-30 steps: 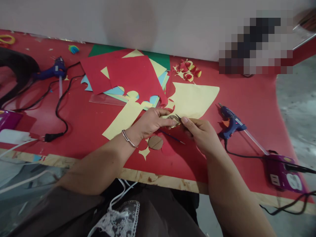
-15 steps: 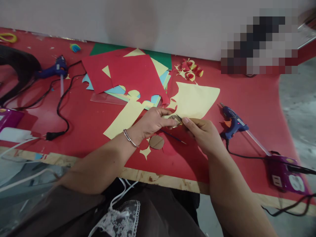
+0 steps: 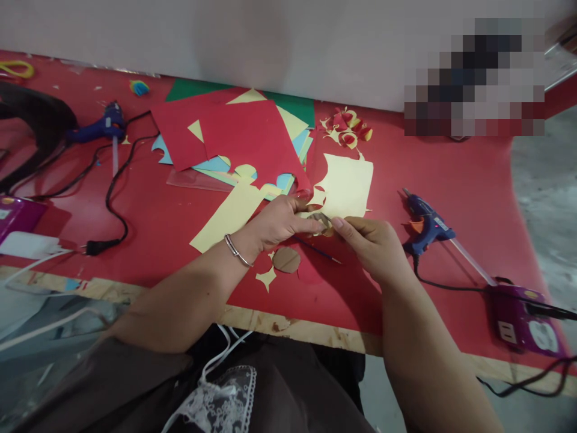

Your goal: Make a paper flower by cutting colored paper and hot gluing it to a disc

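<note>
Yellow paper (image 3: pixel 347 186) shifted; left hand (image 3: pixel 280 222) pinches it, right hand (image 3: pixel 367 239) dark tool (image 3: pixel 330 221).

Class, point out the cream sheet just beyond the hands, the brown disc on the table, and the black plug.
Cream sheet (image 3: pixel 349 185): head view, middle of its broad part.
Brown disc (image 3: pixel 286 260): head view, centre of its face.
Black plug (image 3: pixel 104 247): head view, its body.

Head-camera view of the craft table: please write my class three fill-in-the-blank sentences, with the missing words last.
The silver metal bracelet circles the person's ______ wrist.
The blue glue gun beside the right hand has a trigger coloured ______.
The left hand grips cut paper coloured pale ______.
left; orange; yellow
</note>
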Motion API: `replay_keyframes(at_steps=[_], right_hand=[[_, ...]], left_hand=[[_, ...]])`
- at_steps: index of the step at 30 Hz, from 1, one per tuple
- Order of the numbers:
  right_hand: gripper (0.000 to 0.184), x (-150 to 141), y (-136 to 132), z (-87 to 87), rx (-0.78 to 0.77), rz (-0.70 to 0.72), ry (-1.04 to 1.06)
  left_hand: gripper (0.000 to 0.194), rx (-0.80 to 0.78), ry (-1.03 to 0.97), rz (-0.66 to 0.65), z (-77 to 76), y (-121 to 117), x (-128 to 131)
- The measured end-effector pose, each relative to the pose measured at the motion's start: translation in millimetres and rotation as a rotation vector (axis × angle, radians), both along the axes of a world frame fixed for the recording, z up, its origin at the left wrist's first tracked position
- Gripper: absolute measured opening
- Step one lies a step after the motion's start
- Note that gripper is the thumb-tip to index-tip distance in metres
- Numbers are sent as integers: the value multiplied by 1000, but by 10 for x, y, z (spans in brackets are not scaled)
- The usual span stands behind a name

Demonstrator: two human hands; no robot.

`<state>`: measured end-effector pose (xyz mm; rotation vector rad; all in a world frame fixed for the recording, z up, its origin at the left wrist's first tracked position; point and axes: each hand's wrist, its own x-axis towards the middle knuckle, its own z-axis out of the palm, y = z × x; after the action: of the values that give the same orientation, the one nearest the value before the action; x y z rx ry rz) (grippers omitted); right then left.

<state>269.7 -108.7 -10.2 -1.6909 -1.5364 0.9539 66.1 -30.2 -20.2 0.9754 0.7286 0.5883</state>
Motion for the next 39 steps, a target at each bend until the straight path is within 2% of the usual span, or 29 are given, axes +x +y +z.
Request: replay_keyframes(at_steps=[5,10,15,18,22,25,30,34,39], right_hand=[[70,19,-2,-16,-2,31,-19],[75,8,9,8,-20,31,-44],[75,52,9,41,-100,21,112],[72,77,-3,56,-115,4,203],[58,43,-7,40,-55,-62,240],[43,-5,1,-7,5,-61,242],[25,-49,-8,-34,21,-60,304],[21,-79,-25,-9,73,-157,332],[17,-109,-20,-55,187,-272,402]], left_hand=[[23,56,49,-23,24,15,-31],[16,116,130,-50,6,50,-47],[29,197,149,-15,-61,100,-60],[31,217,144,19,-93,109,-51],[39,145,45,52,-57,73,-17],[42,105,-33,-2,2,38,-6],[37,79,-36,-78,51,12,-5],[44,-36,-152,-16,46,-5,18],[49,-263,-313,72,23,-89,103]])
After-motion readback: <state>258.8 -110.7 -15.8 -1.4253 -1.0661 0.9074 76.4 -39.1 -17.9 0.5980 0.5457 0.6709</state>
